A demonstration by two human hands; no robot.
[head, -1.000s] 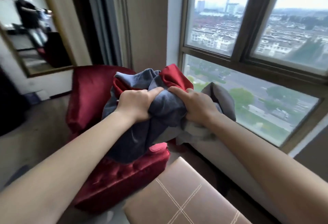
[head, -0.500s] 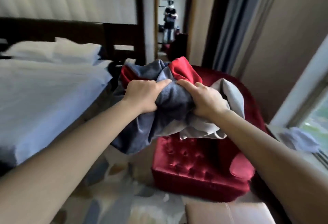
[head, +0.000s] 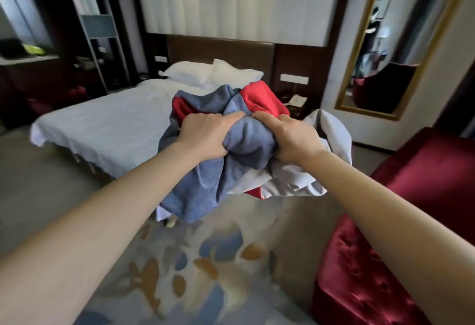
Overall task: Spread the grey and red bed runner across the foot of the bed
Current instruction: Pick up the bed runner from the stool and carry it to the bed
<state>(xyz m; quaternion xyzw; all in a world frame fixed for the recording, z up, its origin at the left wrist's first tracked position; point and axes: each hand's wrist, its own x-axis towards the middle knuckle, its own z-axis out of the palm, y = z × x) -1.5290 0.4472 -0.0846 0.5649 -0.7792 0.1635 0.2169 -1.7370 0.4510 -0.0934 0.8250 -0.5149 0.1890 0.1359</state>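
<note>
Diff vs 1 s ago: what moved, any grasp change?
The person turned left, from the red velvet armchair toward the white-sheeted bed, carrying the bunched grey and red bed runner along. Left hand and right hand still grip it; nothing released.

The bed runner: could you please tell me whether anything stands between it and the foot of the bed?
Nothing visible does. The left hand and right hand hold the bed runner bunched above the carpet, the bed ahead; the red armchair sits off right. The bundle hides part of the bed.

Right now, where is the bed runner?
The bed runner is bunched at the head view's centre, gripped by the left hand and right hand, above the carpet before the bed.
</note>
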